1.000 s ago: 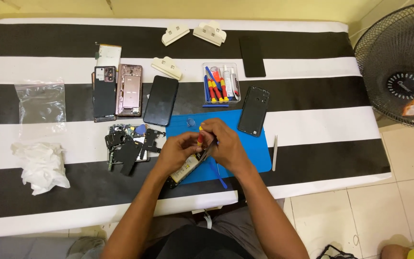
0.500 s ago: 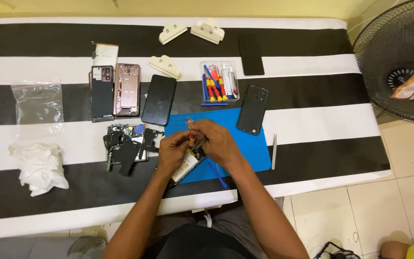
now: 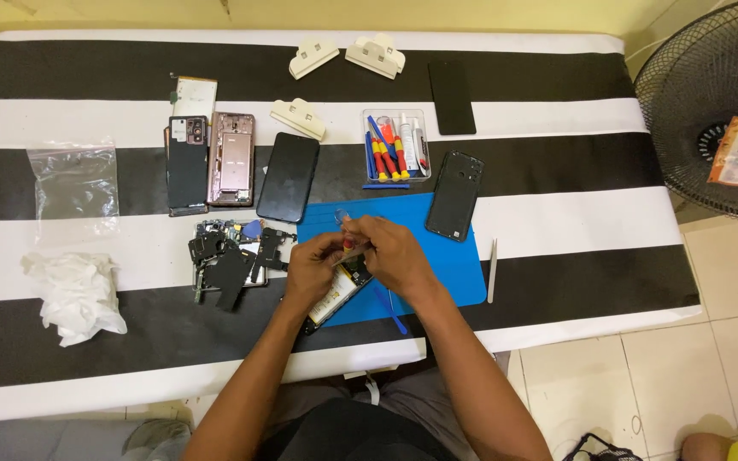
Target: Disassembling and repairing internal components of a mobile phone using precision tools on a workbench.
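My left hand [image 3: 316,271] and right hand [image 3: 390,252] met over the opened phone [image 3: 335,294], fingers pinching a small red-handled tool [image 3: 348,242] above its pale battery, at the near-left corner of the blue mat [image 3: 437,256]. The mat lay on a black-and-white striped bench [image 3: 557,171] over a tiled floor [image 3: 711,341], a fan [image 3: 702,85] to the right. I counted three white clamps [image 3: 314,58] and two more phones [image 3: 288,177] lying flat.

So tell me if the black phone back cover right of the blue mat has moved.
No. The black back cover lies against the blue mat's upper right corner, as before.
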